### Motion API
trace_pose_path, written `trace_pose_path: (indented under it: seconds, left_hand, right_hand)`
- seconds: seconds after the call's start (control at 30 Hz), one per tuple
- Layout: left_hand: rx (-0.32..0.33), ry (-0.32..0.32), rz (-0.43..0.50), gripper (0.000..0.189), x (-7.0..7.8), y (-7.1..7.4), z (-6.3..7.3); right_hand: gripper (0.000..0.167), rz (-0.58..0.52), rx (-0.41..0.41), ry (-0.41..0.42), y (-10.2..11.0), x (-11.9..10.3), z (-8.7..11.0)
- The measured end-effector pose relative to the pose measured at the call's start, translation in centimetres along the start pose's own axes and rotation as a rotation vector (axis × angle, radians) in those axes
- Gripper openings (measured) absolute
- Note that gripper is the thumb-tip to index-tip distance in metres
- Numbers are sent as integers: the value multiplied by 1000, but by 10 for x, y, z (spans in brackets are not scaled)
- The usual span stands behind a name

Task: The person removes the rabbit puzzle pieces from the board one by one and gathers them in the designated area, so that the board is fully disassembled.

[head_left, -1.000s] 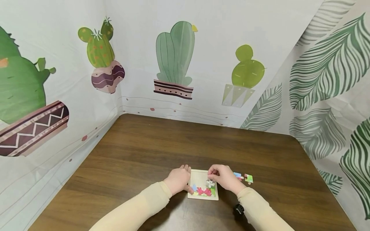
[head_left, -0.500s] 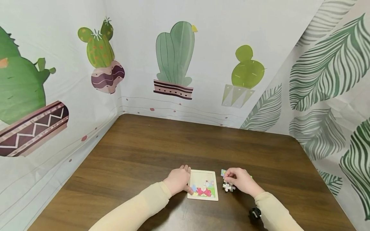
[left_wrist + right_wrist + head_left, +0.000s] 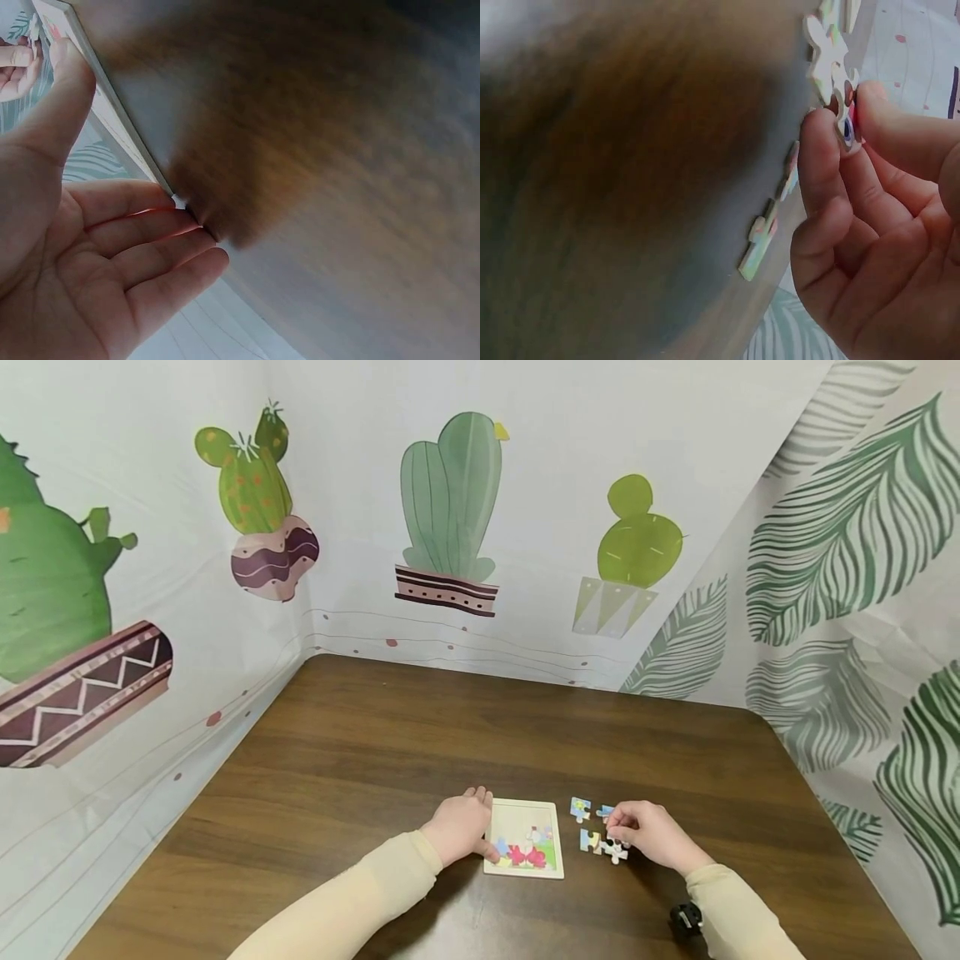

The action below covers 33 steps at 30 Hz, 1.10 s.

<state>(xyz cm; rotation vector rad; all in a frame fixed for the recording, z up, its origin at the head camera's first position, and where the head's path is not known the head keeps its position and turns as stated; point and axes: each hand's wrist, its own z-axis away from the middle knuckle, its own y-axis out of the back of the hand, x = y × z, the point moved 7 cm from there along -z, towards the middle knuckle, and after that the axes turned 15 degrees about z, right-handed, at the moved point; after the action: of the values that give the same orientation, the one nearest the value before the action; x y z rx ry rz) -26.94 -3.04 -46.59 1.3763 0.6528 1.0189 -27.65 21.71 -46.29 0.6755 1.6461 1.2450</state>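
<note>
In the head view, a shallow wooden puzzle tray [image 3: 517,821] lies near the table's front, its lower part filled with colourful pieces. My left hand [image 3: 457,828] rests along its left edge, thumb over the rim and fingers nearly straight; the left wrist view shows the flat fingers [image 3: 165,259] against the side. Right of the tray, my right hand [image 3: 654,837] pinches a white jigsaw piece [image 3: 617,853] between thumb and fingertips. A dark eye mark shows on that piece in the right wrist view. Part of it is hidden by the fingers.
Loose jigsaw pieces lie between tray and right hand: a blue one with yellow [image 3: 580,808], another blue piece [image 3: 603,812] and a blue-and-cream one [image 3: 589,841]. The brown table [image 3: 420,718] meets cactus-print cloth at the back. A black device [image 3: 686,920] sits on my right wrist.
My right hand has carried the white piece from above the tray rightward to beside the loose pieces, uncovering the tray's right side. My left hand has stayed on the tray's edge.
</note>
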Motion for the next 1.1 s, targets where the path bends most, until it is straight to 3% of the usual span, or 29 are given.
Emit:
trace_pose_path:
  seconds: [0.4,0.77,0.93,1.1]
  left_hand:
    - [-6,4,-14,98,-1,0,-2]
    - [-2,5,-13,98,-2,-1,-2]
    - [-11,18,-9,98,-2,-2,-3]
    - [-6,18,-9,99,-5,-11,-7]
  right_hand:
    - [20,171,52,-111,-2,0,1]
    - [17,196,129,-120,2,4,1]
    - [9,174,110,-127,0,-2,-3]
    - [14,172,76,-132,-6,-13,-9]
